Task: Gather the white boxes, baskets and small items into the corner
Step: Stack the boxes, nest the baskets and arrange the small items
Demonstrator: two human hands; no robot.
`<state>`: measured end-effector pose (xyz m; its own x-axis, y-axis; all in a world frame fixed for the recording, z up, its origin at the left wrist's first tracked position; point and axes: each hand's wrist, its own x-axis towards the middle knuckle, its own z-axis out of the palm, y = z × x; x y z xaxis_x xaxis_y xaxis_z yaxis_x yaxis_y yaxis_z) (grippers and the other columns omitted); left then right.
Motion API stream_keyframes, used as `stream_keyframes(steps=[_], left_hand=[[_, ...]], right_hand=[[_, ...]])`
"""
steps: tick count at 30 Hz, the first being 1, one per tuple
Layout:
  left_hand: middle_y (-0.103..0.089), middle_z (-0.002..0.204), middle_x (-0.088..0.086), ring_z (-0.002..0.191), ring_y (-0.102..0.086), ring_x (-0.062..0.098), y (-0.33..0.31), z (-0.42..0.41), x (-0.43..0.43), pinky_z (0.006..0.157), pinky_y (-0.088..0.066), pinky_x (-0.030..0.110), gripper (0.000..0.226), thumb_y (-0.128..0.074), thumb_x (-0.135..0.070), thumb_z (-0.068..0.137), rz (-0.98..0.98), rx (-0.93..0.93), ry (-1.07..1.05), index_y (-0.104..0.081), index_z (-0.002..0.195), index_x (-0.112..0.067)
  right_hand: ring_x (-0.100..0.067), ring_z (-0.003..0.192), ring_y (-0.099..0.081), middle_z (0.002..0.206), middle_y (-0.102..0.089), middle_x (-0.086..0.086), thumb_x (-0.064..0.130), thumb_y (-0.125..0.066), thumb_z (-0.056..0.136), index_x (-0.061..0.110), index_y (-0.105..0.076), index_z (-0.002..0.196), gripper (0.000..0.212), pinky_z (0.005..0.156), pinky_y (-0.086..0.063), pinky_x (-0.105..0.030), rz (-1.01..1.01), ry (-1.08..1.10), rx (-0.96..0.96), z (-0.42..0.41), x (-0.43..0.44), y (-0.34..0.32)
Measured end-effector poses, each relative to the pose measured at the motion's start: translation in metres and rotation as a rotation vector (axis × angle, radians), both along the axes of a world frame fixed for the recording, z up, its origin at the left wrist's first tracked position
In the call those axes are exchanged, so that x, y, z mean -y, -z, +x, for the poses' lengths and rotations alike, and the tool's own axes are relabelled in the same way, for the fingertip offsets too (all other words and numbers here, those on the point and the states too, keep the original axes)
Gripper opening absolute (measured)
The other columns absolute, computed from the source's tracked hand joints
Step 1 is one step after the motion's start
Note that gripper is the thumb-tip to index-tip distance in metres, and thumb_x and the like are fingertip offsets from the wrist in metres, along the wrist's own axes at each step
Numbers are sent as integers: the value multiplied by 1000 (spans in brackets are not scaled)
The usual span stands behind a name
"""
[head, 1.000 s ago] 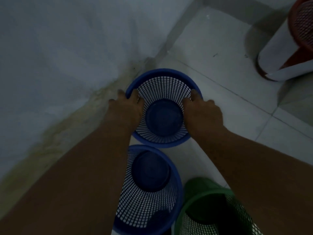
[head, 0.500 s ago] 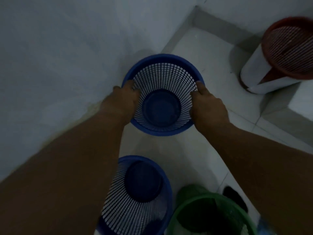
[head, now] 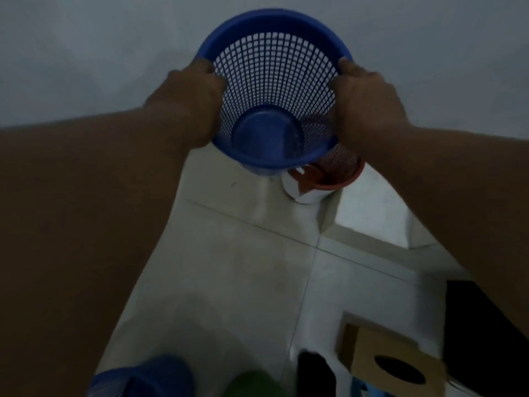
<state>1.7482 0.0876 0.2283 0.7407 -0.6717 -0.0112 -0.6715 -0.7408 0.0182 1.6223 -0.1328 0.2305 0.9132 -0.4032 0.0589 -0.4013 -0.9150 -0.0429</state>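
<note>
Blue mesh basket hangs in the air in front of the grey wall, lifted clear of the pale tiled floor, its mouth tipped back toward the person carrying it. Nothing lies inside it. The left hand and the right hand are each clamped on the rim at opposite sides. That two-sided grip keeps the light, wide tub level and easy to steer, and I take it as a carry toward the corner.

A dark block fills the right edge, too dim for me to name. Just below and beyond the blue mesh basket stands a red mesh basket on the floor, with a white wrap round its lower body. It is partly hidden behind the carried one, so I cannot tell how near they really are. It looks already parked, and the blue one may be meant to go beside it or into it.

Nearer the feet lies a brown cardboard box with a round hole cut in its face. At the bottom edge sit another blue basket and a green shape, both blurred and apparently waiting their turn.

No brand, label or writing is readable anywhere.
</note>
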Motion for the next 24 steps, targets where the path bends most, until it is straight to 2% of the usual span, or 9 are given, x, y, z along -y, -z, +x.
stream_keyframes(steps=[4, 8, 12, 17, 20, 24], left_hand=[[-41, 140, 19, 119, -50, 39, -6, 9, 80, 101, -46, 45, 57, -75, -7, 80, -26, -21, 66, -54, 132, -4], [-41, 141, 20, 121, -48, 40, 8, 8, 132, 101, -45, 49, 58, -73, -8, 81, 8, -47, 112, -51, 135, -5], [-39, 141, 22, 122, -47, 41, 28, 6, 154, 101, -45, 51, 59, -72, -8, 82, 61, -82, 130, -50, 136, -4], [-41, 138, 23, 118, -49, 42, 42, 4, 163, 97, -47, 50, 56, -71, -10, 84, 97, -96, 146, -50, 135, -3], [-35, 145, 23, 121, -46, 45, 49, 1, 162, 100, -45, 54, 57, -70, -11, 86, 129, -104, 135, -47, 138, -5], [-12, 160, 14, 134, -33, 48, 58, -4, 155, 107, -37, 57, 60, -59, -23, 95, 159, -143, 108, -33, 149, -19]], right_hand=[[-41, 127, -46, 160, -24, -4, 3, -64, 84, 3, -54, 130, 47, 98, -45, -50, -51, 98, 10, -8, 69, -7], [-41, 124, -48, 159, -27, -4, 5, -64, 85, 3, -51, 134, 51, 96, -46, -49, -53, 137, -24, -16, 113, 4], [-39, 124, -49, 157, -29, -6, 4, -67, 83, 2, -47, 138, 58, 96, -46, -46, -11, 135, -56, -22, 136, 24], [-39, 126, -47, 159, -26, -4, 5, -67, 84, 3, -51, 133, 52, 95, -46, -46, 5, 129, -92, -25, 143, 40], [-40, 123, -49, 158, -27, -5, 8, -68, 83, 7, -52, 133, 52, 93, -48, -48, -13, 128, -117, -26, 142, 46], [-43, 125, -49, 159, -24, -11, 20, -68, 86, 18, -53, 135, 51, 94, -46, -50, 0, 137, -168, -32, 143, 55]])
